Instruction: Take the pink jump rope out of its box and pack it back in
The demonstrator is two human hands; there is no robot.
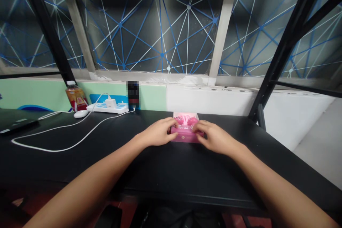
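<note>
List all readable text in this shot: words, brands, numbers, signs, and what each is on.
No text reads clearly.
Pink box: pale print, too small to read.
Bottle: label markings, too blurred to read.
Charger: faint mark, too small to read.
Upright dark item: pixelated, nothing readable.

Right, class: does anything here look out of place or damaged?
The white wall has dark, chipped-looking marks along its top edge, while its face below looks clean. The white cable sprawls in a loose, untidy loop across the desk. The pink box between the left hand and right hand shows no obvious damage.
</note>
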